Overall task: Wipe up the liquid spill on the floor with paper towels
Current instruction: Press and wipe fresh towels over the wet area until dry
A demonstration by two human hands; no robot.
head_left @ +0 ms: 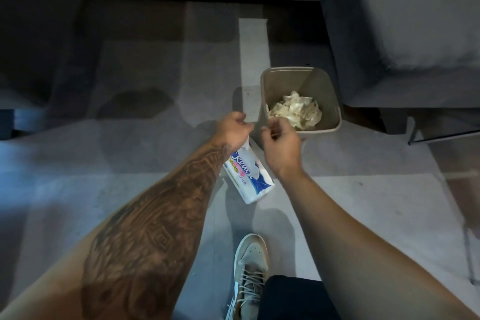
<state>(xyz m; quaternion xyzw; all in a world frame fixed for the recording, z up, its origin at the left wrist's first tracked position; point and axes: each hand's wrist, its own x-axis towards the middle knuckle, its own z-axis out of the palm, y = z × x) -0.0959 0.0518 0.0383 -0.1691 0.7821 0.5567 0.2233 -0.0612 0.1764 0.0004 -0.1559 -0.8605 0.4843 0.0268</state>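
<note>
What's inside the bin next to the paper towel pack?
Inside the tan bin lies a heap of crumpled used paper towels. They cover most of the bottom, so whatever is beneath them is hidden. The right hand blocks part of the near rim.

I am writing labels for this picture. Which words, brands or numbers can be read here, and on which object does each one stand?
Large blue script on the paper towel pack: partly hidden by the left hand; only letters like "Rela" show, so the brand is uncertain.
Yellow band on the pack: too blurred to read.
Small dark print on the pack: too small to read.
Waste bin, shoe, floor: no text visible.
</note>
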